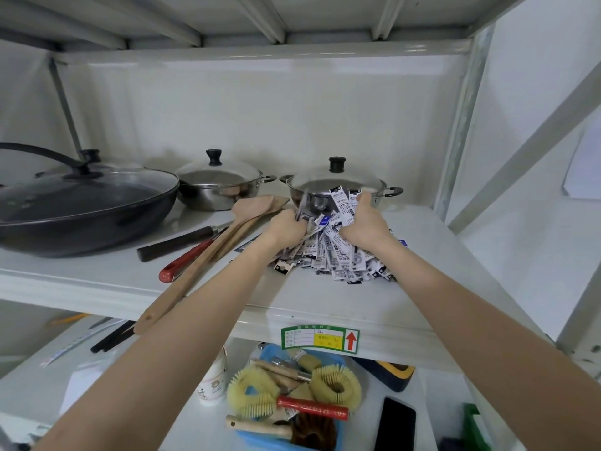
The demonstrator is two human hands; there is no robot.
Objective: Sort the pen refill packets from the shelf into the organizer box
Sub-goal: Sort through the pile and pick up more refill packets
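Left hand (286, 226) and right hand (366, 222) both clenched on pen refill packets (338, 255), heaped on shelf (309, 301) before steel pot (338, 187).

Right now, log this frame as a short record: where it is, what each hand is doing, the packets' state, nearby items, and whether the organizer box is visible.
setting: white metal shelf
left hand: grips packets at the pile's left
right hand: grips a bunch of packets, thumb up
pen refill packets: loose heap on the shelf, in front of a lidded steel pot
nearby: black wok, second steel pot, wooden spatulas
below: blue basket of brushes
organizer box: not identifiable
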